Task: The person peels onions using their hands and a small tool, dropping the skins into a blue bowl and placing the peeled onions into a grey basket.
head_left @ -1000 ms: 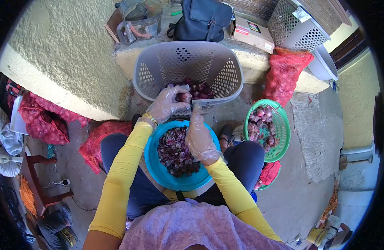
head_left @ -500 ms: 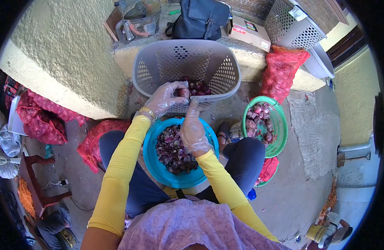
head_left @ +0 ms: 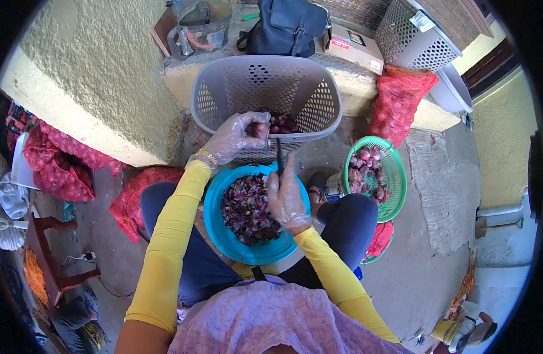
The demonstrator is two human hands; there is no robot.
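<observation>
My left hand (head_left: 231, 139), in a clear plastic glove, grips a red onion (head_left: 259, 131) at the near rim of a grey plastic basket (head_left: 224, 69). Several red onions (head_left: 283, 123) lie inside that basket. My right hand (head_left: 287, 199), also gloved, is closed around a knife; its dark blade (head_left: 279, 154) points away from me, just right of and below the onion, apart from it. Beneath both hands a blue basin (head_left: 215, 236) holds a heap of purple onion skins and scraps (head_left: 248, 209). The knife's handle is hidden in my palm.
At right a green basket (head_left: 399, 194) contains onions, with a red mesh sack of onions (head_left: 399, 103) behind it. More red sacks (head_left: 144, 197) lie at left. A black backpack (head_left: 286, 26) and a cardboard box (head_left: 354, 47) rest on the ledge behind.
My right hand has moved back and right, away from the onion, and the knife blade now shows. My left hand keeps the onion in nearly the same place.
</observation>
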